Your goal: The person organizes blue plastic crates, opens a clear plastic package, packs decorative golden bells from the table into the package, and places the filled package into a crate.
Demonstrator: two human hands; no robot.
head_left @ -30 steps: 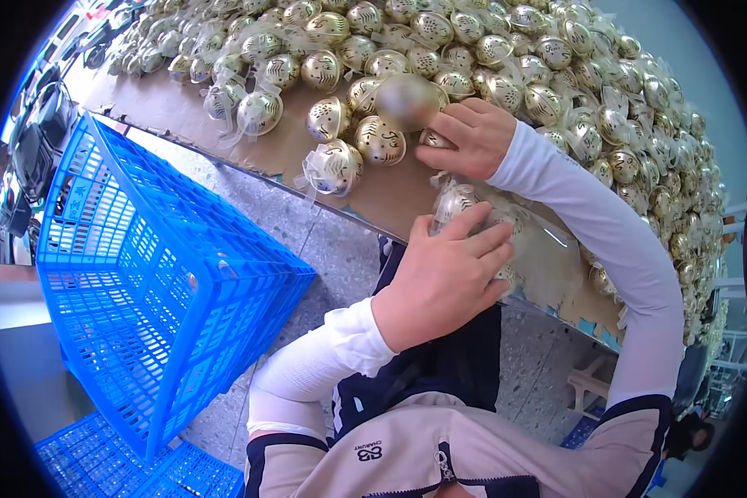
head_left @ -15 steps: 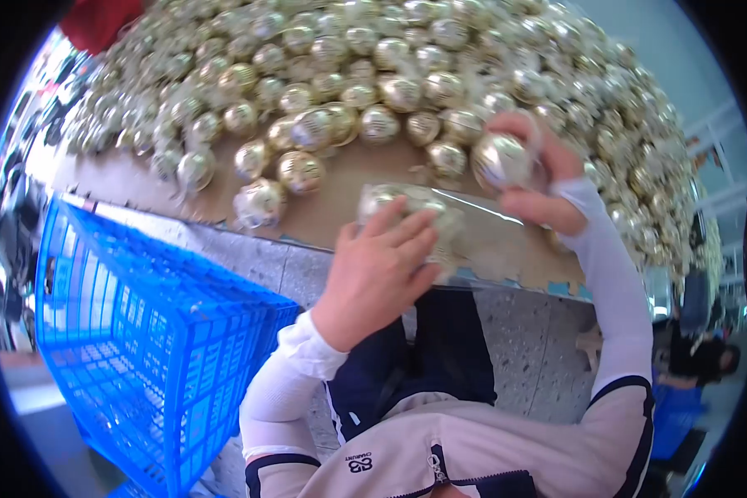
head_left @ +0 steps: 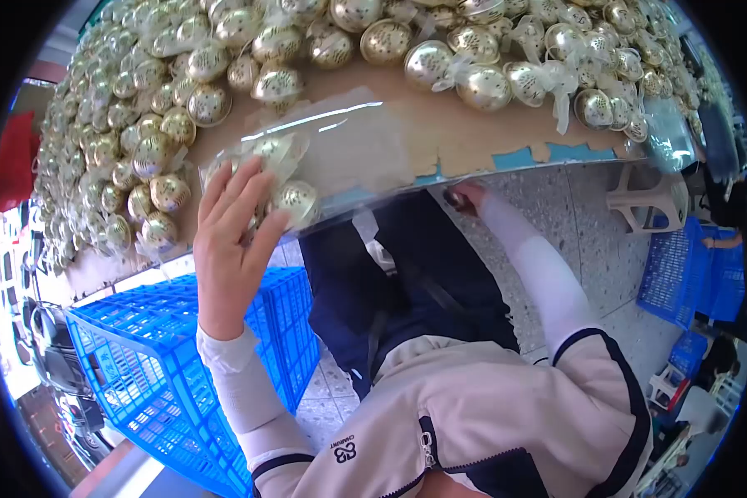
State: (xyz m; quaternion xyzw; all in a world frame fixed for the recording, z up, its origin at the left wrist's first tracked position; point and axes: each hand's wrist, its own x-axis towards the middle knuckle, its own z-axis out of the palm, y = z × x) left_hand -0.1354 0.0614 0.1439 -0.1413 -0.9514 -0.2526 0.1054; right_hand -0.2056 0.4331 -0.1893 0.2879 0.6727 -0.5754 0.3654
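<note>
My left hand (head_left: 239, 236) lies with its fingers spread over a clear plastic bag (head_left: 353, 149) on the cardboard-covered table. Shiny gold balls show in the bag; one gold ball (head_left: 296, 203) sits beside the thumb and others are partly under the fingers. Down at the table's front edge, beside my legs, is my right hand (head_left: 470, 197). Its fingers are curled around a small dark, shiny thing (head_left: 452, 197) that is too small to make out.
A large heap of gold balls (head_left: 278, 43), many in clear wrap, covers the table's back and sides. Blue plastic crates (head_left: 170, 349) stand at lower left. A beige stool (head_left: 647, 199) and more blue crates (head_left: 672, 270) are on the floor at right, near another person.
My right hand has gone from holding a gold ball above the table to the front edge, and that ball has left it. My left hand stays on the bag. The view has turned.
</note>
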